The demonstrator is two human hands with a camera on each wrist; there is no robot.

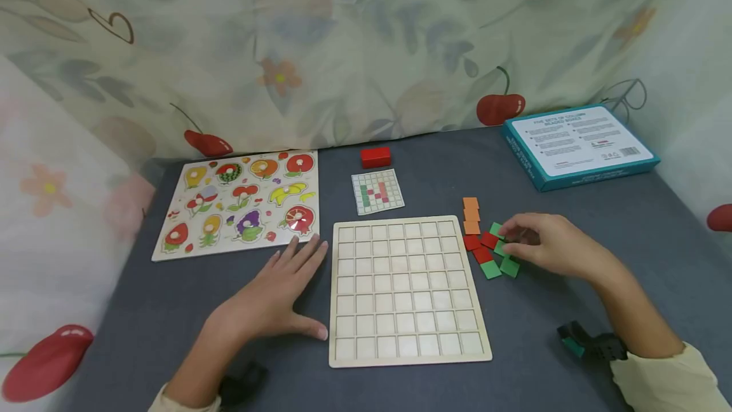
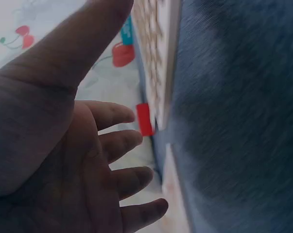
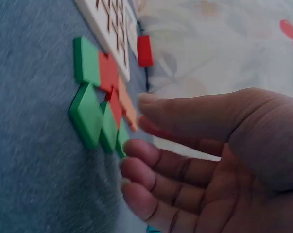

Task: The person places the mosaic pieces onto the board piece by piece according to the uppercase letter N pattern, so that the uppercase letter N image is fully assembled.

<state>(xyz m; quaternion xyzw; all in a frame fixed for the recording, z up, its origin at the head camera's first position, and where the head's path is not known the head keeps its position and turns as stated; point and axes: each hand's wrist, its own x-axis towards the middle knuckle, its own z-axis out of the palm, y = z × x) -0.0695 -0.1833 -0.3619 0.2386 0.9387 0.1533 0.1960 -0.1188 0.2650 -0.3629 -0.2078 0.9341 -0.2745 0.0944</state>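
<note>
A wooden grid board [image 1: 407, 292] with square cells lies in the middle of the table. My left hand [image 1: 280, 291] is beside its left edge, fingers spread and holding nothing; its thumb tip is close to the frame, and whether it touches cannot be told. To the right of the board lies a loose cluster of green tiles [image 1: 510, 266], red tiles [image 1: 482, 254] and orange tiles [image 1: 471, 214]. Over the cluster's right side hovers my right hand [image 1: 551, 245], fingers loosely bent. In the right wrist view its thumb and fingertips [image 3: 135, 194] stand apart from the tiles, with nothing between them.
Behind the board lie a patterned card [image 1: 378, 192] and a red block [image 1: 375, 157]. A fruit puzzle board [image 1: 197, 221] occupies the back left. At the back right is a teal box [image 1: 583, 145] with white printed paper. A patterned cloth [image 1: 366, 49] hangs behind the table.
</note>
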